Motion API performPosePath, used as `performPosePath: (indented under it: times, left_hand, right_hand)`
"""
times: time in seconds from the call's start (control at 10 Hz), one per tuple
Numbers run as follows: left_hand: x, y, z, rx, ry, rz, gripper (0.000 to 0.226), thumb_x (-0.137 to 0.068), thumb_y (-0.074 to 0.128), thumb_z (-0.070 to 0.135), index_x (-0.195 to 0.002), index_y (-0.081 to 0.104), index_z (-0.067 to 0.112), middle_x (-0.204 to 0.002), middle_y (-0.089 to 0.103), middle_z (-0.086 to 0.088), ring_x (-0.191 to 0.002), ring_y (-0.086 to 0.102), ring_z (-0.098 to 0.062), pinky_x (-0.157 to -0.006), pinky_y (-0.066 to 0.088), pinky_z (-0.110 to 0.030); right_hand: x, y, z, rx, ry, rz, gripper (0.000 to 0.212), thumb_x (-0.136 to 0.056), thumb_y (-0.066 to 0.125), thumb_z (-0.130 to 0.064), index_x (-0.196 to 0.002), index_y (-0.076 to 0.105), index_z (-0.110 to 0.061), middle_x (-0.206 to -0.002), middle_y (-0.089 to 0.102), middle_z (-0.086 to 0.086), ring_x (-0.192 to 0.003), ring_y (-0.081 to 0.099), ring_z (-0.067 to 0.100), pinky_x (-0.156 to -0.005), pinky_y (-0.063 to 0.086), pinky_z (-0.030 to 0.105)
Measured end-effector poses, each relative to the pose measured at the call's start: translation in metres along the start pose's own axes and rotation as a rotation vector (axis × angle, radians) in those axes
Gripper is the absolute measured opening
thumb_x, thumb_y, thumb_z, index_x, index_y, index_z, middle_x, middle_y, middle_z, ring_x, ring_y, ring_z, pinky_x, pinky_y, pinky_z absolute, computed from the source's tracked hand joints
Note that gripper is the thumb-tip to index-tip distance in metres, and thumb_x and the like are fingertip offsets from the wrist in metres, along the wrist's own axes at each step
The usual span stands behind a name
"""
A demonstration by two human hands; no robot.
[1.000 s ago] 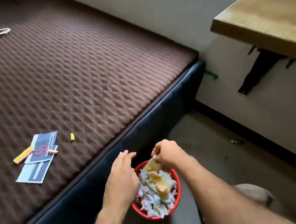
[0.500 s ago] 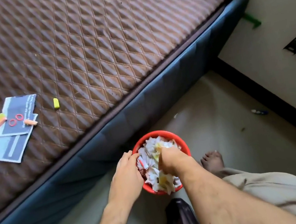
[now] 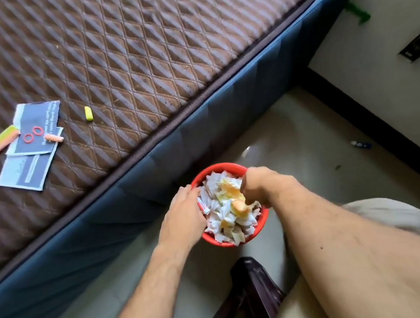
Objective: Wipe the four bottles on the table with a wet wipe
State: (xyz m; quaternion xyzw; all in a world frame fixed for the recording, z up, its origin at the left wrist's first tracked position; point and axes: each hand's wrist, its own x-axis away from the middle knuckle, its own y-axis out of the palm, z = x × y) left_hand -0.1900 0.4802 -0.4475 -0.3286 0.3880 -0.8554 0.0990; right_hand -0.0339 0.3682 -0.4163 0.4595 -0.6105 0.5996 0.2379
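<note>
**At the red bin: both hands engaged**

Over the red bin (image 3: 238, 239) on the floor, the left hand (image 3: 185, 217) rests with relaxed fingers on the near-left rim. The right hand (image 3: 260, 185) is curled down into the crumpled wipes (image 3: 225, 211), white with yellow-orange stains, heaped above the rim. Whether it pinches one cannot be told. The bin stands just beside the bed's blue edge (image 3: 152, 178); bare floor (image 3: 294, 130) lies to the right, up to the wall.

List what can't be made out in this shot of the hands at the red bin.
- Right hand fingers: buried in the bin's paper, head view; grasp unclear.
- Left hand fingertips: hidden behind the rim.
- Bottles, table: outside the frame.
- Leaflet print: too small.
</note>
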Motion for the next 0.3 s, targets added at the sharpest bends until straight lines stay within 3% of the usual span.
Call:
performPosePath:
  times: [0.1, 0.2, 0.3]
  left_hand:
    - [0.006, -0.005, 0.001, -0.054, 0.021, 0.014, 0.053, -0.1, 0.044, 0.022, -0.152, 0.037, 0.019, -0.161, 0.034, -0.004, -0.152, 0.02, -0.02, -0.123, 0.023, -0.036]
    - [0.023, -0.021, 0.018, -0.099, 0.038, 0.069, 0.056, -0.102, 0.044, 0.022, -0.156, 0.031, 0.016, -0.163, 0.029, -0.005, -0.153, 0.017, -0.019, -0.123, 0.018, -0.034]
    - [0.045, -0.043, 0.04, -0.213, 0.088, 0.176, 0.058, -0.105, 0.041, 0.024, -0.157, 0.023, 0.01, -0.165, 0.023, -0.009, -0.154, 0.014, -0.023, -0.124, 0.013, -0.035]
  right_hand:
    - [0.021, -0.021, 0.004, 0.012, -0.081, 0.161, 0.035, -0.083, 0.065, -0.03, -0.116, 0.068, -0.02, -0.108, 0.069, 0.004, -0.094, 0.066, 0.025, -0.088, 0.057, 0.039]
    - [0.05, -0.037, 0.003, 0.021, -0.208, 0.313, 0.039, -0.088, 0.062, -0.036, -0.122, 0.065, -0.016, -0.122, 0.066, 0.007, -0.113, 0.061, 0.026, -0.096, 0.051, 0.036]
    - [0.084, -0.045, -0.002, -0.009, -0.289, 0.449, 0.051, -0.094, 0.057, -0.041, -0.137, 0.051, -0.014, -0.138, 0.052, 0.01, -0.126, 0.052, 0.029, -0.105, 0.045, 0.042]
